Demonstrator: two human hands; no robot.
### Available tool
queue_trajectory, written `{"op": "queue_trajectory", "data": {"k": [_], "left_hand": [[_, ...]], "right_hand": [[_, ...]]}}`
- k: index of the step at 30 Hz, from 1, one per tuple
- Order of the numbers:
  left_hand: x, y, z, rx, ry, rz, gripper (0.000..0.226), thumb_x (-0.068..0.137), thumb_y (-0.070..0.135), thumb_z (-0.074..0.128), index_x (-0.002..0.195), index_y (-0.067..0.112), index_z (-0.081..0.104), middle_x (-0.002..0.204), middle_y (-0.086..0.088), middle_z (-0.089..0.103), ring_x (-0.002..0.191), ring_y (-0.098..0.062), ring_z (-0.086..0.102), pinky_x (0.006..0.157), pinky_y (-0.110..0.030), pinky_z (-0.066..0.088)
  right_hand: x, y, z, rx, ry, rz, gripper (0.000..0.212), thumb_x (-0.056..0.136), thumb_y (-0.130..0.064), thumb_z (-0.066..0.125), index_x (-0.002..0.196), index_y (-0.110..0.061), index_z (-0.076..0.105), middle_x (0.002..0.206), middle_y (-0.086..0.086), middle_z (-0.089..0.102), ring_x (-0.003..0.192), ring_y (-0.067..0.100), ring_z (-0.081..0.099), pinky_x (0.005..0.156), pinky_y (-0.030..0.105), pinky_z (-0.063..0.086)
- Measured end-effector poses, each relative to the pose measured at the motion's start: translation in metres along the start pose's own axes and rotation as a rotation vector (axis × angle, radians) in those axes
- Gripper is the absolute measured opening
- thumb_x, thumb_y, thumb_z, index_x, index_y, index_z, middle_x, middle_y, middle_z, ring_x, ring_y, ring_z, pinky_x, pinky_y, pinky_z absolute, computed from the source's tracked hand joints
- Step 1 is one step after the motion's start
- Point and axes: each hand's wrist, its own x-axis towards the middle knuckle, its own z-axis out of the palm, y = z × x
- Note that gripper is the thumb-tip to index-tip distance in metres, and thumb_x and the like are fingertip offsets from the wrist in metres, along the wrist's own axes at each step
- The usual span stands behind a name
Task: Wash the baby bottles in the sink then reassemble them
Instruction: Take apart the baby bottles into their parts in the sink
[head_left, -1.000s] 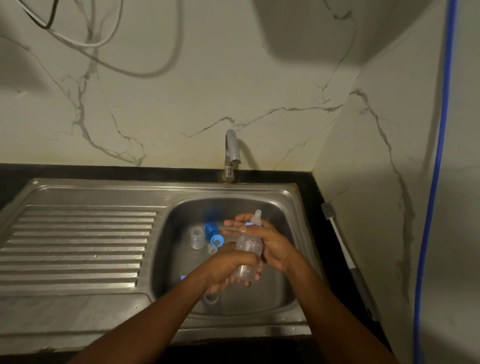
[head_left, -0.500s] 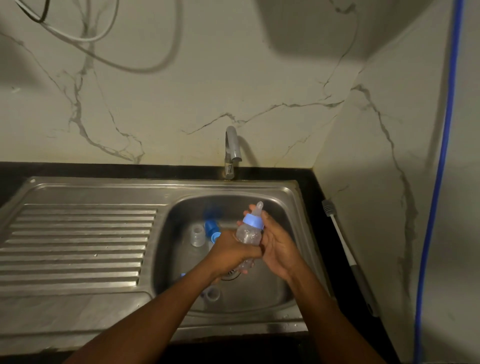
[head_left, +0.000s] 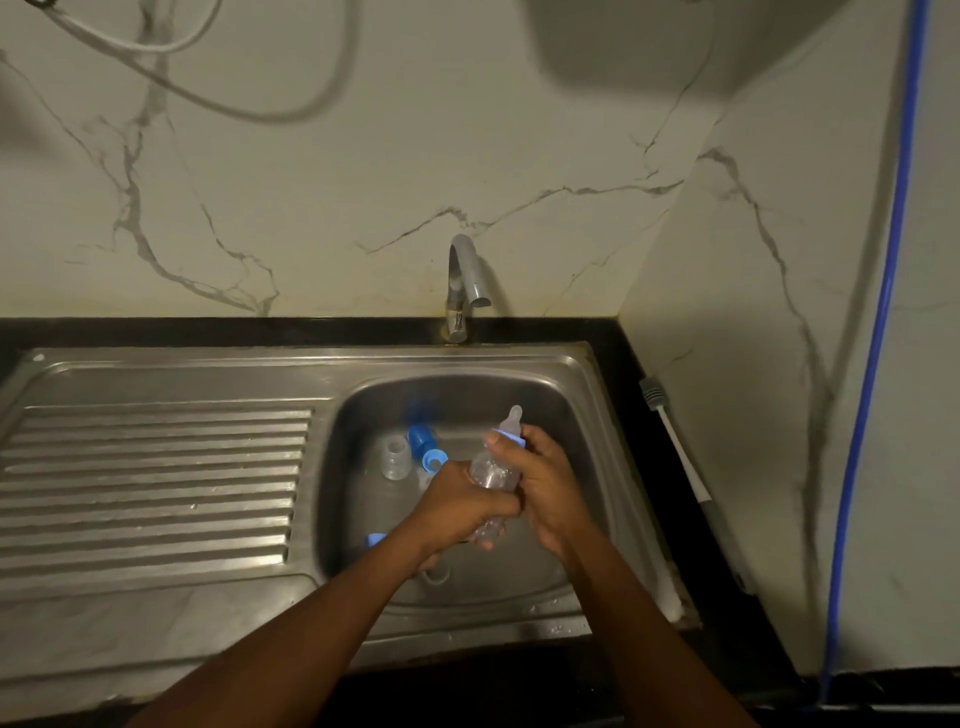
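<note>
Two hands over sink basin, both on one clear baby bottle. Left hand wraps bottle's lower body; right hand curls round blue collar. Bottle tilted, teat pointing far. Clear cap, blue parts lie in basin left of hands. Brush on right counter.

The bottle's lower half is hidden inside the left hand, and its right side sits behind the right hand. Toward the sink's near wall, a blue piece and a clear ring are each partly covered by the left forearm; neither can be identified. A blue smear at the sink's back wall is too blurred to name. The sink's left end is cut off at the edge of view.
</note>
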Motion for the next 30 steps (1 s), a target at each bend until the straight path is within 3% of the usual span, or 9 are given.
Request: {"op": "queue_trajectory", "data": {"k": [2, 4, 9, 15, 18, 22, 24, 27, 30], "left_hand": [[-0.001, -0.003, -0.005, -0.015, -0.020, -0.012, 0.011, 0.072, 0.006, 0.072, 0.083, 0.003, 0.072, 0.070, -0.016, 0.070, 0.062, -0.022, 0.067, 0.062, -0.035, 0.055], [-0.002, -0.006, -0.012, -0.010, -0.042, -0.020, 0.009, 0.072, 0.006, 0.072, 0.080, 0.004, 0.071, 0.067, -0.014, 0.070, 0.060, -0.023, 0.066, 0.063, -0.036, 0.055], [-0.005, -0.012, -0.026, -0.028, -0.105, -0.064, 0.021, 0.075, 0.005, 0.074, 0.096, 0.003, 0.071, 0.080, -0.018, 0.073, 0.068, -0.022, 0.069, 0.065, -0.035, 0.057], [-0.008, -0.024, -0.041, -0.032, -0.133, -0.034, 0.024, 0.078, 0.005, 0.077, 0.100, 0.009, 0.069, 0.087, -0.018, 0.073, 0.073, -0.022, 0.072, 0.070, -0.041, 0.060], [-0.006, -0.030, -0.045, -0.027, -0.102, -0.005, 0.028, 0.077, 0.010, 0.080, 0.102, 0.016, 0.069, 0.087, -0.007, 0.075, 0.078, -0.016, 0.073, 0.072, -0.036, 0.061], [0.002, -0.038, -0.045, 0.011, -0.019, 0.074, 0.035, 0.073, 0.018, 0.088, 0.100, 0.020, 0.066, 0.090, 0.001, 0.072, 0.080, -0.005, 0.069, 0.070, -0.018, 0.057], [0.009, -0.043, -0.043, 0.042, 0.008, 0.103, 0.041, 0.068, 0.024, 0.092, 0.098, 0.016, 0.065, 0.087, -0.001, 0.072, 0.079, -0.008, 0.069, 0.072, -0.024, 0.058], [0.021, -0.052, -0.038, 0.100, 0.050, 0.096, 0.054, 0.060, 0.029, 0.096, 0.101, 0.017, 0.064, 0.091, 0.003, 0.072, 0.085, -0.010, 0.069, 0.077, -0.032, 0.060], [0.041, -0.058, -0.018, 0.188, 0.025, 0.062, 0.052, 0.061, 0.021, 0.094, 0.104, 0.021, 0.066, 0.098, 0.005, 0.073, 0.096, -0.012, 0.071, 0.079, -0.024, 0.058]], "right_hand": [[-0.004, -0.002, 0.000, 0.252, -0.072, 0.082, 0.031, 0.095, -0.022, 0.056, 0.119, -0.004, 0.063, 0.109, 0.014, 0.070, 0.101, 0.026, 0.068, 0.088, 0.036, 0.056], [-0.008, 0.000, 0.001, 0.379, -0.128, 0.116, 0.035, 0.092, -0.031, 0.058, 0.116, -0.007, 0.065, 0.107, 0.013, 0.071, 0.098, 0.024, 0.069, 0.087, 0.036, 0.056], [-0.011, 0.013, 0.026, 0.005, 0.121, 0.021, 0.047, 0.083, -0.038, 0.072, 0.115, -0.005, 0.063, 0.107, 0.017, 0.071, 0.092, 0.027, 0.070, 0.079, 0.038, 0.058], [-0.010, 0.019, 0.013, 0.286, 0.216, 0.045, 0.044, 0.094, -0.039, 0.059, 0.124, -0.007, 0.063, 0.118, 0.018, 0.068, 0.111, 0.032, 0.065, 0.096, 0.048, 0.053], [-0.008, 0.024, 0.001, 0.329, 0.265, 0.127, 0.042, 0.092, -0.028, 0.062, 0.124, -0.001, 0.060, 0.120, 0.022, 0.064, 0.107, 0.033, 0.064, 0.085, 0.040, 0.058], [-0.004, 0.026, -0.013, 0.390, 0.298, 0.158, 0.014, 0.095, -0.009, 0.053, 0.105, -0.003, 0.061, 0.107, 0.020, 0.062, 0.096, 0.029, 0.062, 0.085, 0.038, 0.055], [-0.003, 0.026, -0.021, 0.413, 0.224, 0.173, 0.014, 0.092, -0.004, 0.049, 0.101, -0.004, 0.059, 0.100, 0.016, 0.059, 0.089, 0.026, 0.061, 0.082, 0.038, 0.055], [-0.002, 0.023, -0.021, 0.184, 0.013, 0.172, 0.020, 0.083, -0.008, 0.061, 0.103, -0.008, 0.060, 0.094, 0.011, 0.060, 0.078, 0.020, 0.064, 0.073, 0.034, 0.056], [0.004, 0.016, -0.019, -0.361, -0.138, 0.005, 0.026, 0.080, -0.004, 0.076, 0.102, -0.011, 0.065, 0.089, 0.000, 0.069, 0.077, 0.007, 0.068, 0.068, 0.019, 0.054]]}}
